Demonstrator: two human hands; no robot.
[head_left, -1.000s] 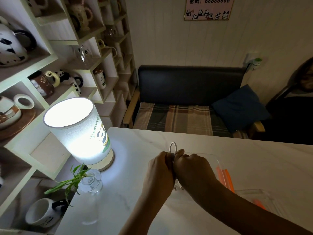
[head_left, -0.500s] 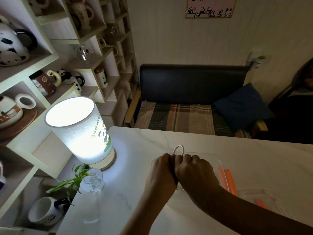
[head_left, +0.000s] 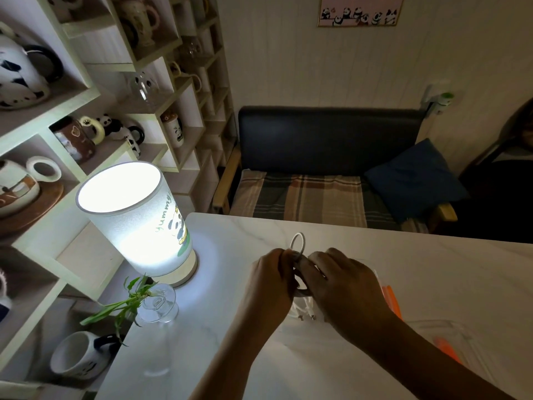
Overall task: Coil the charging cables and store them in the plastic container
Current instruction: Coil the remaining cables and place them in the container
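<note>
Both hands (head_left: 311, 281) pinch white cable (head_left: 298, 244) loop; lamp (head_left: 135, 223) reads "yummy".

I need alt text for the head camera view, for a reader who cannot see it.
Two hands, left hand and right hand, hold a coiled white cable together above a white table. A lit lamp stands at left; a clear plastic container lies at right.

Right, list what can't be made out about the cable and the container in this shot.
- Head view: most of the white cable is covered by the left hand and right hand; only a loop and two plug ends show.
- Each hand's grip on it is hidden by knuckles.
- The clear plastic container is dim, partly behind the right forearm; its contents are unclear beyond orange strips.
</note>
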